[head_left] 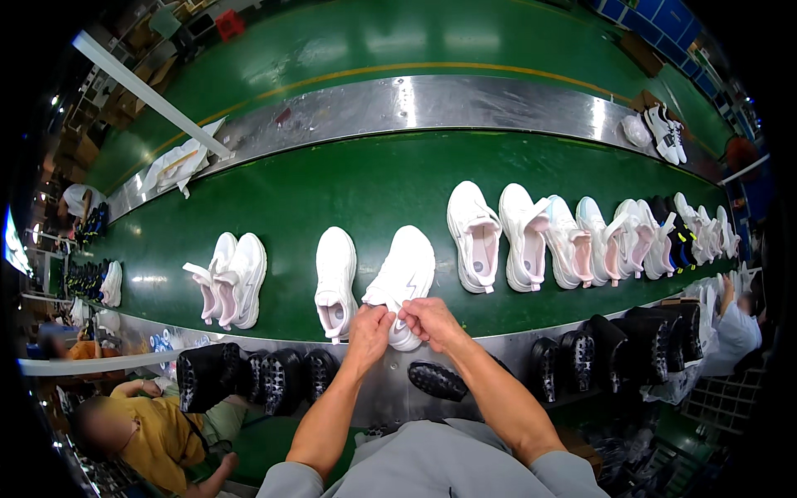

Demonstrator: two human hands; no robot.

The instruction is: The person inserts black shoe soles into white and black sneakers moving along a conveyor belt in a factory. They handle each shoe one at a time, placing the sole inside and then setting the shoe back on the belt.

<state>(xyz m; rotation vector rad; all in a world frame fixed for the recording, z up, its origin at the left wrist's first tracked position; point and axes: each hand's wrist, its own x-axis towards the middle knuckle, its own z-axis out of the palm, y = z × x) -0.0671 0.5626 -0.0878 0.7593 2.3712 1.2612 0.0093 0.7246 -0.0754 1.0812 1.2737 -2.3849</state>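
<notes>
A white sneaker (405, 264) lies at a slant on the green belt, its heel end toward me. My left hand (370, 334) is closed at the left side of the shoe's opening, fingers pinched at its edge. On the other side my right hand (432, 320) pinches the upper near the opening. What exactly lies between the fingertips is too small to make out, but both hands grip the sneaker. Just left stands its white look-alike (335, 274), with a pale lining and untouched.
White sneakers with pink linings (476, 241) line the belt (390, 183) rightward; another white pair (239, 282) stands left. Black shoe forms (282, 380) and a loose one (437, 380) lie along the near metal ledge. A person in yellow (162, 432) sits lower left.
</notes>
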